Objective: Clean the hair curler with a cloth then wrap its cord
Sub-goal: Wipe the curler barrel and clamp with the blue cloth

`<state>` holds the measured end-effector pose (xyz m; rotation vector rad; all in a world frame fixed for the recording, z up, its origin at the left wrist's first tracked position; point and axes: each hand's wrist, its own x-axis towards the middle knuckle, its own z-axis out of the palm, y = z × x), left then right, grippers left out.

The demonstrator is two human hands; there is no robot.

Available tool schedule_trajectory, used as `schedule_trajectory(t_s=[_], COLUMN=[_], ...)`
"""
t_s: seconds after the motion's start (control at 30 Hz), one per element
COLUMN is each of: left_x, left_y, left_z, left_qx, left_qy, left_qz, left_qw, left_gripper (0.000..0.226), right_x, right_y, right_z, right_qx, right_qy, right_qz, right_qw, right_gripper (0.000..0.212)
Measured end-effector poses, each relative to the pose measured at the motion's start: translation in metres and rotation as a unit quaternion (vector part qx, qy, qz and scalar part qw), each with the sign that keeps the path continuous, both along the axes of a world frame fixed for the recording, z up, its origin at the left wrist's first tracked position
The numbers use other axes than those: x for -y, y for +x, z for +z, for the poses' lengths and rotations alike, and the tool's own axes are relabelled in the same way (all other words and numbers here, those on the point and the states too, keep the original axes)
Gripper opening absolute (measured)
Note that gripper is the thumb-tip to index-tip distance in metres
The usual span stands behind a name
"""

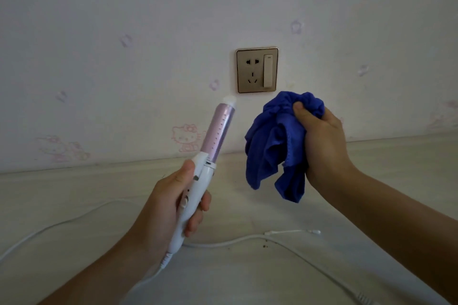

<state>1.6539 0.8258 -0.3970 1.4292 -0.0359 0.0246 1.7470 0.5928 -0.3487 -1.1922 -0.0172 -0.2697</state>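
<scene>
My left hand point(168, 203) grips the white handle of the hair curler point(198, 181), which points up and to the right; its pink-lilac barrel point(218, 129) ends in a white tip. My right hand point(322, 141) holds a bunched blue cloth point(270, 146) in the air, a short gap to the right of the barrel and not touching it. The curler's white cord point(238, 242) leaves the handle's base and lies loose in long loops over the pale surface below.
A gold-framed wall socket with a switch point(257, 70) sits on the wall just above the curler's tip, with nothing plugged in. The wall has pale cartoon wallpaper. The pale surface point(371, 181) meets the wall behind the hands.
</scene>
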Motion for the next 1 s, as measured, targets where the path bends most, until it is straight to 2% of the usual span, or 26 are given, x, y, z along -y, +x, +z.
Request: schedule_trajectory(t_s=[0.1,0.2,0.27,0.43,0.7,1.0], left_x=[-0.012,-0.020,-0.019,-0.016,-0.016,-0.014], left_y=[0.003,0.005,0.005,0.005,0.006,0.005], left_z=[0.008,0.015,0.017,0.016,0.011,0.008], left_qx=[-0.056,-0.090,-0.099,-0.088,-0.091,-0.083], left_qy=[-0.162,-0.285,-0.329,-0.365,-0.377,-0.368], left_qz=[-0.107,-0.247,-0.307,-0.347,-0.363,-0.366], left_qw=[0.979,0.922,0.887,0.859,0.847,0.851], left_gripper=[0.059,0.059,0.062,0.067,0.069,0.061], right_x=[-0.002,-0.009,-0.012,-0.015,-0.014,-0.014], right_y=[0.000,-0.004,-0.007,-0.009,-0.010,-0.010], right_z=[-0.004,-0.011,-0.016,-0.018,-0.017,-0.019], right_qx=[0.002,0.018,0.032,0.047,0.052,0.065], right_qy=[-0.020,-0.047,-0.065,-0.078,-0.083,-0.094], right_qz=[0.008,0.027,0.043,0.060,0.068,0.073], right_qw=[1.000,0.998,0.996,0.994,0.993,0.991], right_gripper=[0.008,0.009,0.010,0.010,0.011,0.012])
